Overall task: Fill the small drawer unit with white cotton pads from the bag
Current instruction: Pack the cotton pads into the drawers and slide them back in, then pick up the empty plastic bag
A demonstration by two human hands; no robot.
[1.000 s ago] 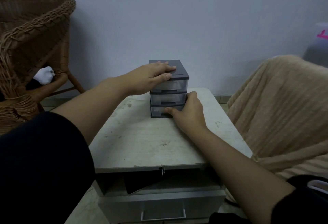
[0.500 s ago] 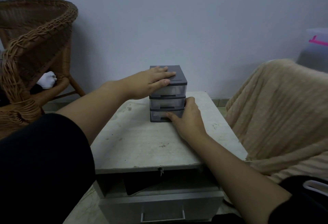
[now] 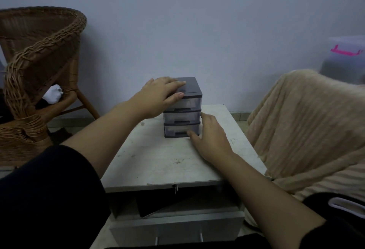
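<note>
The small drawer unit point(image 3: 182, 108) stands at the far middle of a white side table point(image 3: 158, 160). It has a dark grey frame and three see-through drawers, all pushed in. My left hand point(image 3: 160, 98) lies palm down on its top, thumb over the front edge, gripping it. My right hand point(image 3: 209, 136) rests on the table at the unit's lower right. Its fingers are spread, the index fingertip touches the bottom drawer's front point(image 3: 178, 130), and the thumb is against the unit's right side. No cotton pads or bag are clearly in view.
A wicker chair point(image 3: 39, 67) stands at the left with a white soft bundle point(image 3: 53, 95) in it. A beige blanket point(image 3: 308, 130) drapes over something on the right. A clear storage box with a pink latch point(image 3: 345, 57) sits behind it. The table's own drawer point(image 3: 177, 227) is below.
Both hands stay on the drawer unit in nearly the same places. My view has tilted up a little, so everything sits lower in the frame.
</note>
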